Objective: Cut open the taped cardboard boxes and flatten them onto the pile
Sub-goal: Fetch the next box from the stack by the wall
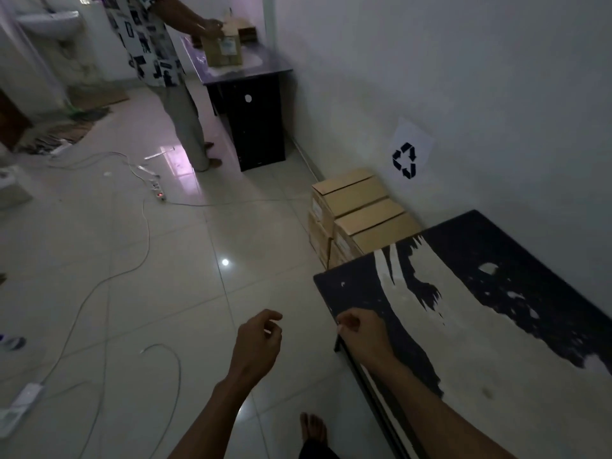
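Dim room. At far left I note cables (139, 226) and a power strip (158, 190) strewn on the tiled floor (82, 246). Left hand (256, 339) hangs over the tiles, fingers loosely curled, holding nothing. Right hand (359, 331) sits at the worn black table (490, 342) edge, fingers curled in; whether it holds anything I cannot tell. Beyond the table, cardboard boxes (356, 210) stand stacked against the wall, plain tan, flaps closed, below a recycling sign (405, 160).
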